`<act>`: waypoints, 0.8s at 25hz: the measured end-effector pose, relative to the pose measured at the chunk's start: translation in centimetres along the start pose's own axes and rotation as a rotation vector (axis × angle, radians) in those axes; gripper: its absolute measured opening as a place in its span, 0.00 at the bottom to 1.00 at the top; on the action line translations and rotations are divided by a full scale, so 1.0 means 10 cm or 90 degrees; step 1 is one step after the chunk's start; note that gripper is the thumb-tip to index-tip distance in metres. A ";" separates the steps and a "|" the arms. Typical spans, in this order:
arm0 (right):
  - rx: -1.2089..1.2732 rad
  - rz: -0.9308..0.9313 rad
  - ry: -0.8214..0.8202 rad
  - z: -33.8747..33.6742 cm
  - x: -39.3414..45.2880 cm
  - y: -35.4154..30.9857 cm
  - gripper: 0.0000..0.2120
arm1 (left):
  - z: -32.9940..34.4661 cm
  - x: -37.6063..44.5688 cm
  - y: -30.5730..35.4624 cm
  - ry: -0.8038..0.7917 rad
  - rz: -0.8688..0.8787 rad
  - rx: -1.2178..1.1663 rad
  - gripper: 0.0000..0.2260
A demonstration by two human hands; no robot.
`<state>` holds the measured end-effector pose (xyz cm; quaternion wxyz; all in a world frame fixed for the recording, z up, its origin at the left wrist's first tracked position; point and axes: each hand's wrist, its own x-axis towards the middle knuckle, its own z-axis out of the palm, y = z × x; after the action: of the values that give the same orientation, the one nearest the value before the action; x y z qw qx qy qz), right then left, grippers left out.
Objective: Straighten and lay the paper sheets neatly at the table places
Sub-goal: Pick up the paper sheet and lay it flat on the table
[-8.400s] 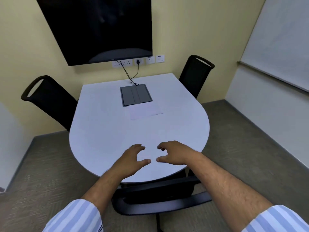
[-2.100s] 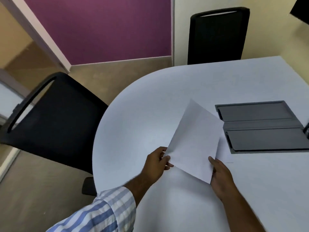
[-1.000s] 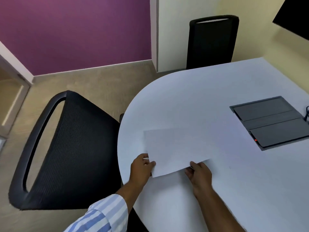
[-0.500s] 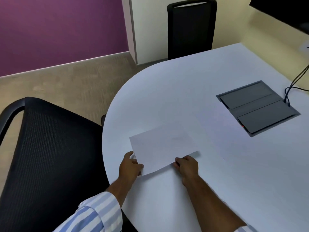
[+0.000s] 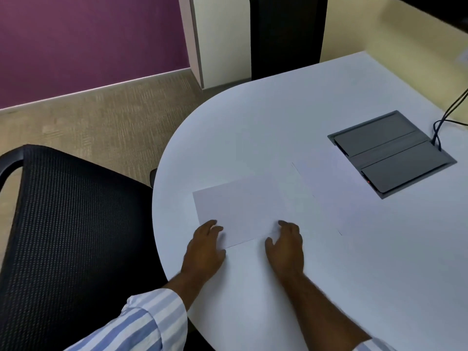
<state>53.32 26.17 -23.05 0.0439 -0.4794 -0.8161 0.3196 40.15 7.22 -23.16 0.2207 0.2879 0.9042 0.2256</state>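
Note:
A white paper sheet lies flat on the white table, close to the rounded edge in front of a black mesh chair. My left hand rests palm down on the sheet's near left corner, fingers spread. My right hand rests palm down at the near right corner, fingertips on the paper's edge. Neither hand pinches the sheet. The faint outline of a second sheet shows to the right, partly under the first.
A grey cable box is set into the tabletop at the right, with dark cables running out of it. A second black chair stands at the far side. Carpet and a purple wall lie to the left.
The sheet, lifted from beside the cable box, now lies at the place by the near chair. Both hands have let go of its corners and flattened onto it.

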 end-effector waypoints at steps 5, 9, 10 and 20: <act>-0.257 -0.130 -0.193 0.00 0.17 0.08 0.41 | 0.07 0.05 -0.01 -0.134 0.024 0.141 0.37; -0.293 -0.129 -0.223 0.00 0.23 0.09 0.43 | 0.11 0.02 -0.03 -0.139 0.028 0.145 0.38; -0.290 -0.124 -0.225 -0.01 0.25 0.08 0.43 | 0.11 0.03 -0.03 -0.134 0.029 0.142 0.38; -0.205 -0.144 -0.179 -0.12 0.18 0.08 0.44 | 0.05 0.00 0.11 -0.092 0.027 0.074 0.38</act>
<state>53.42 28.53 -22.95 -0.1114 -0.3365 -0.9032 0.2420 40.85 8.18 -23.02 0.2640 0.3345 0.8911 0.1560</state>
